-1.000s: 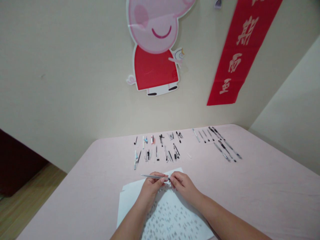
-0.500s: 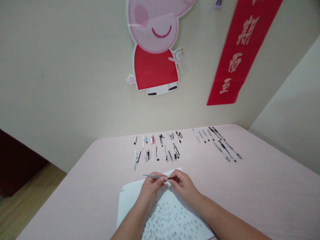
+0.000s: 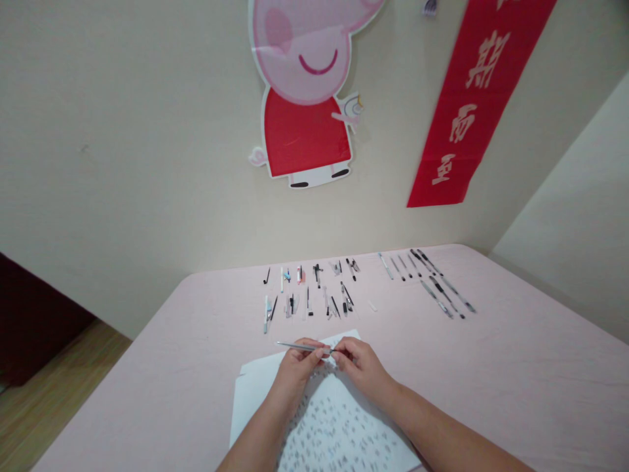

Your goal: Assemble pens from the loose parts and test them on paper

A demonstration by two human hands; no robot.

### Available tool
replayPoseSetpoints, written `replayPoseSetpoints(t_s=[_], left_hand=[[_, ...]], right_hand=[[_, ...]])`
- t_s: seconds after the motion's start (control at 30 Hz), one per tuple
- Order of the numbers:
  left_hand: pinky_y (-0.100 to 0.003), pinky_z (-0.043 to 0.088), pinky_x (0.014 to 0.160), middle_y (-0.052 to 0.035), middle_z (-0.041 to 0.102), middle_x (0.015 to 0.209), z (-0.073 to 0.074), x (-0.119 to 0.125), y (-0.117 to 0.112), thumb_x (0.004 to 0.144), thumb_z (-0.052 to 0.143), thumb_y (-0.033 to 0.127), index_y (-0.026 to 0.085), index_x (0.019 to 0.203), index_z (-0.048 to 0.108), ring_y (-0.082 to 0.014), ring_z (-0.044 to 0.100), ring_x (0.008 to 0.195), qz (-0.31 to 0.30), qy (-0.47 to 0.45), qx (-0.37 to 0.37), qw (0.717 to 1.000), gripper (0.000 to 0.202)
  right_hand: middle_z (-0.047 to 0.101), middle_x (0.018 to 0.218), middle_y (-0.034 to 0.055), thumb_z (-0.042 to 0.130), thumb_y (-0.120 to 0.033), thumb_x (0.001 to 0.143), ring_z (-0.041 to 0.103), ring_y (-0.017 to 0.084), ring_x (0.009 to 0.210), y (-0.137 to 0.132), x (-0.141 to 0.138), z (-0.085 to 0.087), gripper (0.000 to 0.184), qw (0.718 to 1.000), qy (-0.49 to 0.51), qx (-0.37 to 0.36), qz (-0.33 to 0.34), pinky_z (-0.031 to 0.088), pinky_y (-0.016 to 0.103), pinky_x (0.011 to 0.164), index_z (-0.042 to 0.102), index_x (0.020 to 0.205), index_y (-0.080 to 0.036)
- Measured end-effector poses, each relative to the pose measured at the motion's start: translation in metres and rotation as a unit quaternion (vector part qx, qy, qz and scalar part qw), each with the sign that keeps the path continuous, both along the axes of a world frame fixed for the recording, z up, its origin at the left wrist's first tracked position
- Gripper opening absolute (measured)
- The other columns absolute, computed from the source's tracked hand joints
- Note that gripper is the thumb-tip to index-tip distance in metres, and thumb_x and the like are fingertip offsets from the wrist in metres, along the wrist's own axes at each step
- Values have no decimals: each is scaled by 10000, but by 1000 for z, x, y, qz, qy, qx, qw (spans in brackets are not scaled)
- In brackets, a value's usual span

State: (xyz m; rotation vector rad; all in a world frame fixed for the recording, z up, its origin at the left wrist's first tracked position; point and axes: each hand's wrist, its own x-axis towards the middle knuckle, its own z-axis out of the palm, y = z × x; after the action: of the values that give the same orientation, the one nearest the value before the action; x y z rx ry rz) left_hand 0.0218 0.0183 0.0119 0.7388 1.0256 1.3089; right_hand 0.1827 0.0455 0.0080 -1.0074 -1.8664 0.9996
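Both my hands meet over the far edge of white sheets of paper (image 3: 255, 400) covered in small marks. My left hand (image 3: 297, 364) pinches a thin grey pen barrel (image 3: 295, 346) that lies level and sticks out to the left. My right hand (image 3: 361, 360) has its fingertips closed on the barrel's right end, where a small dark part shows; I cannot make out what it is. Beyond the hands, two rows of small pen parts (image 3: 309, 292) lie on the pink table (image 3: 515, 367).
Several whole pens (image 3: 432, 278) lie in rows at the table's far right. A small white piece (image 3: 372, 305) lies alone between the groups. A cartoon pig cutout (image 3: 307, 92) and a red banner (image 3: 472, 98) hang on the wall. Wooden floor (image 3: 44, 400) shows at left.
Almost nothing: my right fingers shifted slightly at the barrel's right end. My left hand and the barrel stay put.
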Motion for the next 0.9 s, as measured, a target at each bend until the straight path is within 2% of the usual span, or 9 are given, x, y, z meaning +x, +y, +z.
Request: replayPoseSetpoints(t_s=[0.13,0.3,0.37,0.5,0.73,0.9], left_hand=[[-236,470,682,-57,733,782,2,0,-1,619,808,304,158,766,692,-148,643,732,-5,-10,-7,1000,237],[-261,481,711,-68,736,822,5,0,-2,602,819,283,159,766,689,-159,651,752,-5,-16,-11,1000,243],[-267,481,712,-76,736,830,6,1,-3,604,818,283,156,770,693,-165,651,759,-9,-6,-9,1000,243],[-265,474,705,-82,739,834,6,2,-3,607,815,291,155,768,698,-165,650,757,-7,12,-11,1000,241],[-249,468,660,-72,734,777,0,2,-1,604,815,303,148,763,700,-152,640,708,7,13,-11,1000,249],[-252,471,658,-62,722,744,0,3,-1,594,818,315,149,740,700,-152,631,694,19,19,-9,1000,251]], right_hand=[[512,615,-7,478,-415,875,460,126,593,0,0,2,334,1000,-2,-4,12,361,243,566,554,657,-175],[501,575,-7,331,-501,932,480,122,571,1,0,2,491,998,26,-40,43,375,251,577,501,601,-180],[487,554,-11,341,-520,923,471,124,554,1,-1,2,501,998,20,-43,39,366,253,568,478,576,-185],[473,554,-13,381,-502,907,464,129,558,1,-1,2,471,999,4,-34,24,356,252,563,466,567,-189],[502,579,-15,470,-351,875,470,125,578,0,-1,3,308,1000,8,-28,2,362,239,563,528,626,-180],[561,652,5,506,-265,849,492,134,614,0,0,1,191,1000,-7,5,-14,378,247,585,588,700,-176]])
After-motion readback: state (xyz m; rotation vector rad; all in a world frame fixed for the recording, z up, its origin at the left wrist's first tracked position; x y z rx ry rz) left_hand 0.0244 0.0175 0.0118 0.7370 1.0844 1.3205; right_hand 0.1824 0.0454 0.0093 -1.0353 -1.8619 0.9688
